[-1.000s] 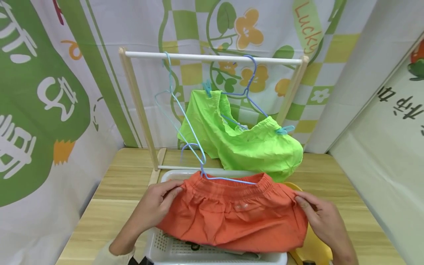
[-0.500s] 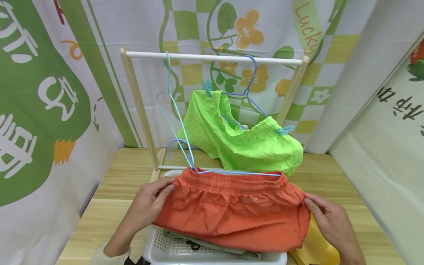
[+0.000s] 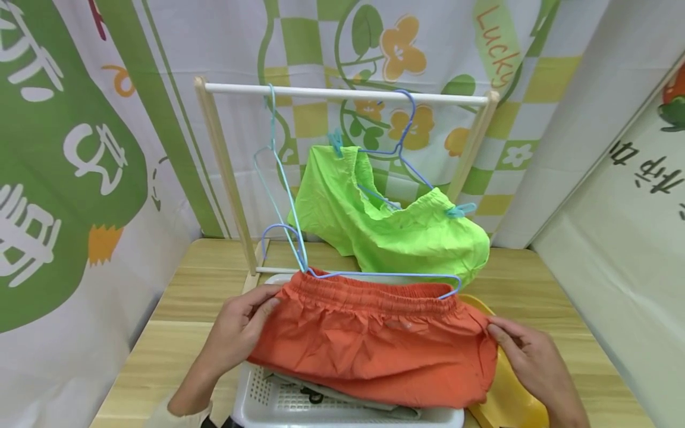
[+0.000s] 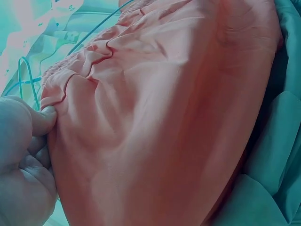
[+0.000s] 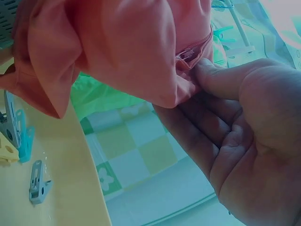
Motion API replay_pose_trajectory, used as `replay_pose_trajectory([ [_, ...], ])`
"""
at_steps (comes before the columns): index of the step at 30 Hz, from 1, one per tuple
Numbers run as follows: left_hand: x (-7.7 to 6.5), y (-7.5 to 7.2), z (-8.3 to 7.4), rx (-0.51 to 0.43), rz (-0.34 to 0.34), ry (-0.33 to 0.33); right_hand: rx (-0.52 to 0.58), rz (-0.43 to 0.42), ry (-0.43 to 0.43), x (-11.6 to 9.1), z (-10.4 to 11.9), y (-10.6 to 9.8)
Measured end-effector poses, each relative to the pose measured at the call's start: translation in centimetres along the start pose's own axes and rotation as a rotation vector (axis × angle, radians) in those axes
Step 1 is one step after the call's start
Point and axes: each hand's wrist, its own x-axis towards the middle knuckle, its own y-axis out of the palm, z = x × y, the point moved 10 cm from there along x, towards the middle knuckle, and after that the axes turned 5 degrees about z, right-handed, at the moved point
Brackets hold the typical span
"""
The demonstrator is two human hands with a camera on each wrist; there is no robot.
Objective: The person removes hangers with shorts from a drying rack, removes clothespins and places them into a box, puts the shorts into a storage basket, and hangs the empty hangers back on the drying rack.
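Orange elastic-waist shorts (image 3: 369, 351) are spread between my two hands, above a white basket. My left hand (image 3: 235, 330) pinches the left side just below the waistband; in the left wrist view the thumb (image 4: 44, 120) presses on the cloth. On the other side my right hand (image 3: 535, 362) pinches the right edge, close to what looks like a pocket opening (image 5: 190, 52). A violet-blue hanger (image 3: 385, 274) lies along the waist opening, its hook tipped to the left. The hanger's right end shows at the back of the waistband; its left end is hidden.
A drying rack (image 3: 342, 92) stands behind, bearing a bare light-blue hanger (image 3: 283, 172) and lime-green shorts (image 3: 396, 232) clipped by pegs (image 3: 461, 210). Below are the white basket (image 3: 251, 392) with grey-green cloth (image 3: 342, 395) and a yellow container (image 3: 508, 392) holding clothespins (image 5: 39, 182).
My hands have moved apart, then the right one slightly back left. The waistband is stretched wider. The violet-blue hanger has shifted left, and its right end now shows.
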Motion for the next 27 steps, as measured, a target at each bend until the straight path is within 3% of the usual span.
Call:
replay_pose_trajectory([
  [10, 0.0, 0.6, 0.1, -0.025, 0.031, -0.008, -0.035, 0.054, -0.024, 0.4, 1.0, 0.5],
  [19, -0.1, 1.8, -0.8, -0.020, 0.086, 0.098, -0.002, 0.104, -0.043, 0.7, 2.1, 1.3],
  [27, -0.1, 3.2, -1.1, 0.033, 0.177, 0.127, -0.005, 0.113, -0.044, 1.0, 2.7, 1.8],
])
